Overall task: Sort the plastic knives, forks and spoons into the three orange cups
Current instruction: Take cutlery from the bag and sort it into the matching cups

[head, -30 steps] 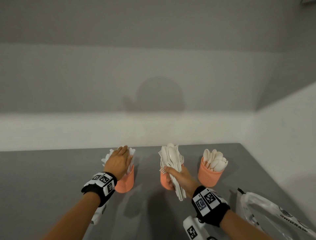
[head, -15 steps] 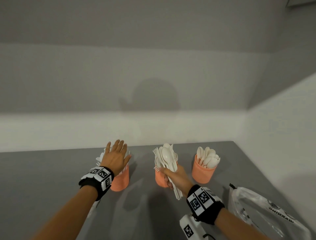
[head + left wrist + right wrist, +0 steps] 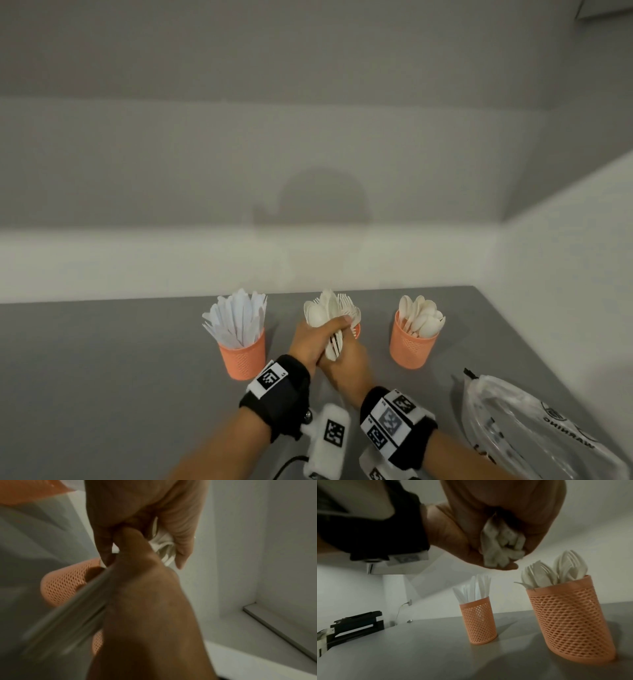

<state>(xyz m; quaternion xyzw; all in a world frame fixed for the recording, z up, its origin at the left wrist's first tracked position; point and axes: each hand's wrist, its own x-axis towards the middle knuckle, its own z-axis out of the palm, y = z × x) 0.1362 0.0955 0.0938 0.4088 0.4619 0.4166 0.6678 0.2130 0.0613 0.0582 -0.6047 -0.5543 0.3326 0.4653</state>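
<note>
Grey tabletop (image 3: 102,377), matte, running back to a pale wall (image 3: 239,154) with a lighter band along its foot. Rounded shadow (image 3: 322,198) on the wall. Clear plastic bag (image 3: 534,431) lies at the table's near right edge, black zip strip, "WARNING" printed on it. Right wrist view: black flat device (image 3: 356,626) at the table's far left; wall outlet (image 3: 409,602) with a cord hanging from it.

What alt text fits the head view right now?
Both hands, left hand and right hand, grip a bundle of white forks and spoons before the middle orange cup, between the knife cup and the spoon cup.
</note>
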